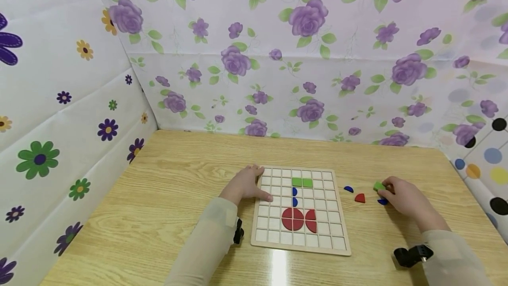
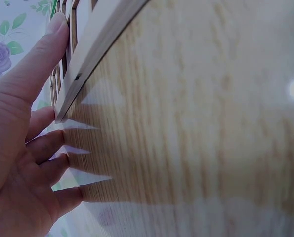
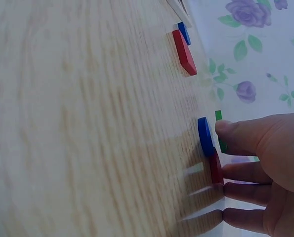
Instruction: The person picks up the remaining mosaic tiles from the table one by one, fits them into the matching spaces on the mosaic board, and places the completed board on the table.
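Observation:
My left hand [image 1: 243, 183] rests at the left edge of a gridded wooden board [image 1: 337, 230]. Its thumb lies over the rim, with the other fingers spread along the side in the left wrist view. Two green squares [image 1: 297, 182], two blue half-circles [image 1: 295, 202] and several red quarter-circles [image 1: 293, 219] sit in the grid; some of the red ones form a full disc. Right of the board, my right hand [image 1: 409, 197] pinches a green square [image 1: 379, 186] between thumb and fingers. Under that hand are a blue half-circle [image 1: 382, 201] and a red piece [image 3: 216, 167], partly hidden.
Between the board and my right hand lie another blue half-circle [image 1: 348, 189] and a red quarter-circle [image 1: 360, 198]. The wooden table [image 1: 178, 167] backs onto a flowered cloth [image 1: 278, 92], and another patterned cloth [image 1: 59, 122] hangs at the left.

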The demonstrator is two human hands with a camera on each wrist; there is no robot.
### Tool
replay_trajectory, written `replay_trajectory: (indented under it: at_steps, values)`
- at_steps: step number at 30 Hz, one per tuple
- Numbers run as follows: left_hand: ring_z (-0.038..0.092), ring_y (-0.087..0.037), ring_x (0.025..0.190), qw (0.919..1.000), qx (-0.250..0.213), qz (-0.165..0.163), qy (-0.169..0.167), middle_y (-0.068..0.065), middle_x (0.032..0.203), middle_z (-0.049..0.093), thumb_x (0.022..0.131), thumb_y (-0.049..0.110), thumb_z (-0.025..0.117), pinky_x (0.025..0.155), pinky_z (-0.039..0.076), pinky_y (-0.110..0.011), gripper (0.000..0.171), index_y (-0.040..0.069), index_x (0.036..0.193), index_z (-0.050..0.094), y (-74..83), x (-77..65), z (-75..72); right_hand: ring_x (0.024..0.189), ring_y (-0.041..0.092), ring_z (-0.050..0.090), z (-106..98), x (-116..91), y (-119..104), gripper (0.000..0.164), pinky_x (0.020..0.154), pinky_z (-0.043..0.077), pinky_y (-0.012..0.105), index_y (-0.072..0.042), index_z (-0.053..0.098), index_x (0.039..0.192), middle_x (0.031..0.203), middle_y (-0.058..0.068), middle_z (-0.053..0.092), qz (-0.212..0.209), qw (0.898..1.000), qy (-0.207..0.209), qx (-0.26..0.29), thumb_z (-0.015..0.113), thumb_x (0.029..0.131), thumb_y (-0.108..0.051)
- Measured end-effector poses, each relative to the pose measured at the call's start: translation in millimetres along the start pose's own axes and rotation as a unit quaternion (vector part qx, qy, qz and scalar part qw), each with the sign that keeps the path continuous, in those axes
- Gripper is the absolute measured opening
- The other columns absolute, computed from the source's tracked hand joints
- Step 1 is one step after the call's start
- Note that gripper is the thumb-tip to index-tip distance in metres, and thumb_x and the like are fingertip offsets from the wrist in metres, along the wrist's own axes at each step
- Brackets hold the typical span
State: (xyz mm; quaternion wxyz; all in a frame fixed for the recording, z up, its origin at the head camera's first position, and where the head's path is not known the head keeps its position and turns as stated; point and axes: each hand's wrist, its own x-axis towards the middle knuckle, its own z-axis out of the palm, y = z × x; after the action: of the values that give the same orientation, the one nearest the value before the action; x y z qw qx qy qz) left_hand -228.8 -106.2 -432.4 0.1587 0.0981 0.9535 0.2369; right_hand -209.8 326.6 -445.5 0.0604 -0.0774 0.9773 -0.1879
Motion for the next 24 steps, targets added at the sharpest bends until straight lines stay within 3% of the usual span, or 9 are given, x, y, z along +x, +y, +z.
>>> replay_trajectory:
  at_steps: [3, 9, 13, 24]
  values:
    - [0.014, -0.030, 0.147, 1.0000, 0.001, -0.002, -0.001, -0.009, 0.158, 0.019, 0.066, 0.053, 0.081, 0.117, 0.020, -0.049, 0.102, 0.018, 0.149, 0.032, -0.2, 0.6, 0.7, 0.090, 0.039, 0.061, 0.5, -0.2, -0.2, 0.045, 0.071, 0.050, 0.049, 0.011, 0.052, 0.119, 0.103, 0.028, 0.062, -0.002, 1.000, 0.002, 0.001, 0.058, 0.094, -0.027]
    - [0.014, -0.029, 0.147, 1.0000, 0.003, -0.005, -0.001, -0.008, 0.158, 0.020, 0.066, 0.053, 0.080, 0.117, 0.020, -0.050, 0.102, 0.019, 0.149, 0.032, -0.1, 0.9, 0.3, 0.080, 0.027, 0.059, 1.5, -0.3, -0.7, 0.044, 0.065, 0.048, 0.041, 0.010, 0.053, 0.119, 0.098, 0.023, 0.063, -0.007, 1.000, 0.004, 0.009, 0.057, 0.094, -0.026]
    - [0.014, -0.029, 0.147, 1.0000, 0.001, -0.005, -0.002, -0.007, 0.158, 0.020, 0.066, 0.053, 0.080, 0.117, 0.020, -0.050, 0.102, 0.019, 0.149, 0.031, -0.7, 1.0, 0.5, 0.079, 0.025, 0.058, 1.7, -0.6, -1.3, 0.044, 0.064, 0.048, 0.040, 0.010, 0.053, 0.119, 0.096, 0.021, 0.063, -0.009, 1.000, 0.009, 0.014, 0.058, 0.094, -0.026]
    - [0.013, -0.029, 0.147, 1.0000, 0.003, -0.003, -0.002, -0.008, 0.158, 0.019, 0.066, 0.053, 0.081, 0.118, 0.019, -0.048, 0.103, 0.018, 0.149, 0.031, -0.9, 1.6, 0.7, 0.086, 0.031, 0.062, 2.3, 0.2, -7.6, 0.044, 0.068, 0.051, 0.046, 0.008, 0.054, 0.120, 0.101, 0.024, 0.064, -0.014, 1.000, 0.016, 0.022, 0.059, 0.094, -0.027]
